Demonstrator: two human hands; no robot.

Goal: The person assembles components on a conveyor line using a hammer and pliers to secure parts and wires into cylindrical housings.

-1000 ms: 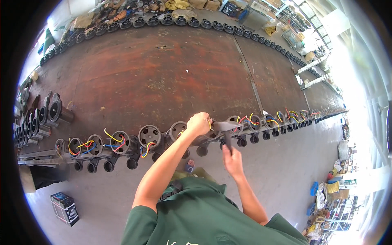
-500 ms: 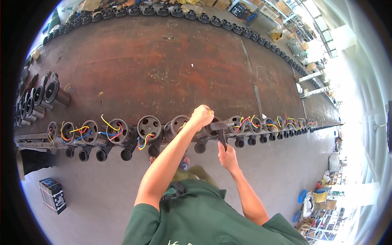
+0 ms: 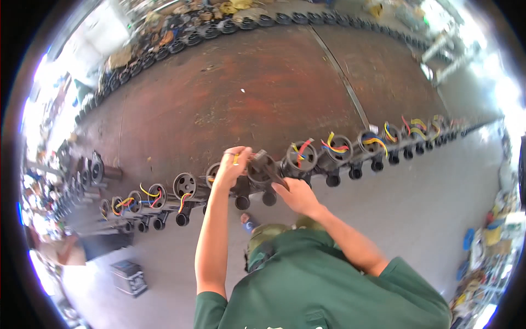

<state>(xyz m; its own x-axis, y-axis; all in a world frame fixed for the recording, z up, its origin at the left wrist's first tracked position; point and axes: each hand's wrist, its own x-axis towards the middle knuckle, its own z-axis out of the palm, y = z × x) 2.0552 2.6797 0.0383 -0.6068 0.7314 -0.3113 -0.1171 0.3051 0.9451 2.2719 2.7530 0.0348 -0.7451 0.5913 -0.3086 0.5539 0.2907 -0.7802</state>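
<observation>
My right hand [image 3: 298,196] grips a hammer [image 3: 275,175] by its dark handle. The hammer's head lies over the round mouth of a black motor housing [image 3: 256,174] in the row along the table's near edge. Just left of that housing, my left hand [image 3: 233,169] is closed, its fingers bent together. A small yellow strip shows at those fingers; whether it is a wire is too blurred to tell. Under my left wrist another housing [image 3: 212,174] is partly hidden. To the right stands a housing [image 3: 301,156] with red and yellow wires sticking out.
Several black housings with coloured wires run both ways along the near edge of the brown table [image 3: 219,104]. More dark round parts [image 3: 246,23] line its far edge. Other housings [image 3: 97,169] stand at the left end. A dark box [image 3: 129,278] sits on the floor.
The view has turned and shifted. My left hand has moved left off the housing it was beside, and the hammer has tilted, its head now pointing up and left.
</observation>
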